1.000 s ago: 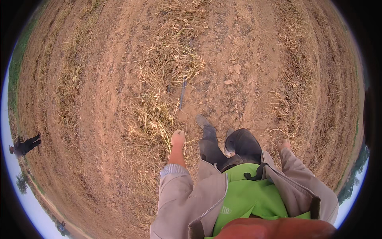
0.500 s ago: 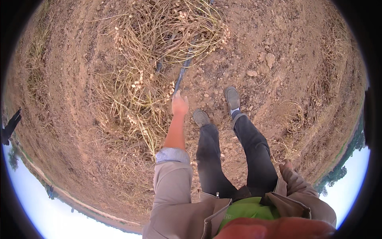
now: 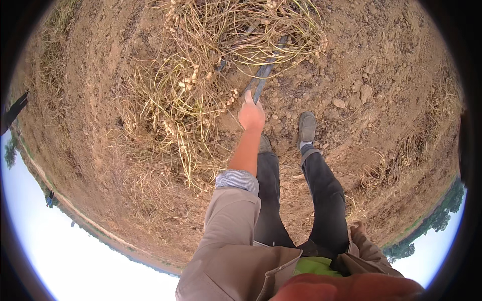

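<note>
My left hand [image 3: 251,114] is closed around the end of a dark grey flat strip [image 3: 264,70]. The strip runs away from my fist and passes among the stalks of a heap of pulled peanut plants [image 3: 236,30], dry and yellowish, with pods on them. To the left of the fist lies a second clump of peanut plants [image 3: 165,115], its pale peanut pods [image 3: 189,80] showing in clusters. My right hand [image 3: 357,229] hangs low beside my right leg, small and partly hidden by the sleeve; its fingers cannot be made out.
Brown, cloddy soil surrounds my feet, with a few stones [image 3: 366,93] to the right. More dry plants [image 3: 379,170] lie in a row at the right. My right shoe [image 3: 307,126] stands just right of the strip. A dark figure [image 3: 15,111] shows at the far left edge.
The view has shifted, so the heap and clump appear further right. My left hand still grips the strip, now nearer my left shoe, where two lengths show side by side.
</note>
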